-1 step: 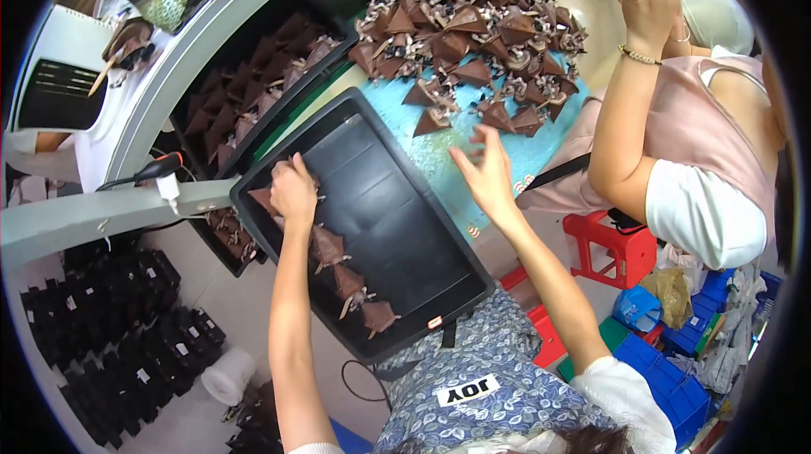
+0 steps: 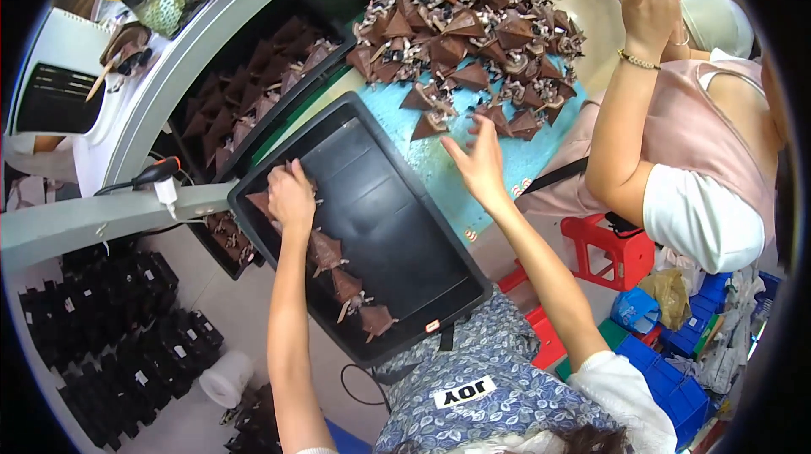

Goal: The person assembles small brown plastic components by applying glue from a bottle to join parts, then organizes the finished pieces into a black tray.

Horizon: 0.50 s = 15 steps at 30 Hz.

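Lining brown pieces [image 2: 346,285] along the tray's [image 2: 367,188] left edge, probably needing neat spacing next, with left hand [image 2: 291,198] over one (can't tell if gripping tbh), right hand [image 2: 481,165] spread.

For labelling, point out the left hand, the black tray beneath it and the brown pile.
Left hand [image 2: 291,199], head view: back of hand.
Black tray [image 2: 372,188], head view: bare floor.
Brown pile [image 2: 448,50], head view: a central piece.

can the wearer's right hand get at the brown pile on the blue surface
Probably yes: the right hand is open, close to the near edge of the brown pile, and nothing visible on the blue surface seems to block it.
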Available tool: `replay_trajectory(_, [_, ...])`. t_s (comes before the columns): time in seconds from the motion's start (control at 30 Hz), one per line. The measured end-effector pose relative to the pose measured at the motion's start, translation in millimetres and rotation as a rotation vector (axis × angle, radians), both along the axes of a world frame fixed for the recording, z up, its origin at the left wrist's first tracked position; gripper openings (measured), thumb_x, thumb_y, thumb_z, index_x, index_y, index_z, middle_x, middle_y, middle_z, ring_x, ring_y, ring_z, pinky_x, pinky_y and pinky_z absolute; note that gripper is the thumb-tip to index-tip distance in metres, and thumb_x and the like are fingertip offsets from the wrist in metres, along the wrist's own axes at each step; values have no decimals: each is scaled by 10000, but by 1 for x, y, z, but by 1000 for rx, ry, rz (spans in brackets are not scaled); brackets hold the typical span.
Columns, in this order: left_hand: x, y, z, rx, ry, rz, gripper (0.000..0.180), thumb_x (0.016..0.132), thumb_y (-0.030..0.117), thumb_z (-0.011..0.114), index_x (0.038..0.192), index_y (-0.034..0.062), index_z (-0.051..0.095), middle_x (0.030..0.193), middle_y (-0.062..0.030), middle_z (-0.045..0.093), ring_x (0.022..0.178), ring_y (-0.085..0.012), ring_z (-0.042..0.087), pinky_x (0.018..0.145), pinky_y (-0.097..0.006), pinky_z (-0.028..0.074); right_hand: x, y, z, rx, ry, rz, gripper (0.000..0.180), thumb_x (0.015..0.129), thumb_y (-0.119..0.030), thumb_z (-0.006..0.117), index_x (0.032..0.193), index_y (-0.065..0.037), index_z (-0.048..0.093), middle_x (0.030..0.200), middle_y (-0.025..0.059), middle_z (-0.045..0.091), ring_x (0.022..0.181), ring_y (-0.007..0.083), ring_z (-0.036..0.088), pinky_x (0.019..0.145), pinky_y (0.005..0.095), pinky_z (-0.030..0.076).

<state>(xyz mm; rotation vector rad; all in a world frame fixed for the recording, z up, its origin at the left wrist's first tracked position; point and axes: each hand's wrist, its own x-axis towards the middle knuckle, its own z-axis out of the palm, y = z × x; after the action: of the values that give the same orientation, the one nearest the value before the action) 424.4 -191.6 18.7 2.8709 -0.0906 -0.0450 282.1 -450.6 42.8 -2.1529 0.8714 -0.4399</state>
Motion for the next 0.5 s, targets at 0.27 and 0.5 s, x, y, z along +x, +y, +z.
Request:
replay_trajectory(0.27, [-63, -17, 50, -624, 278, -185, 384, 873, 192, 595, 1184, -4, 482, 1148, -200, 529, 924, -320, 591, 781, -375, 488, 54, -50, -117, 253, 93, -125, 430, 673, -327, 783, 800, 56, 637, 703, 173, 650, 611, 217, 642, 551, 350, 497])
replay_trajectory(0.5, [-99, -73, 55, -1679, 1579, 420, 885, 851, 624, 474, 1327, -100, 295, 1262, -253, 459, 1159, -355, 497, 969, -457, 427, -24, 24, 18, 201, -345, 136, 281, 752, -142, 720, 939, 0, 566, 801, 80, 622, 705, 148, 607, 631, 297, 498])
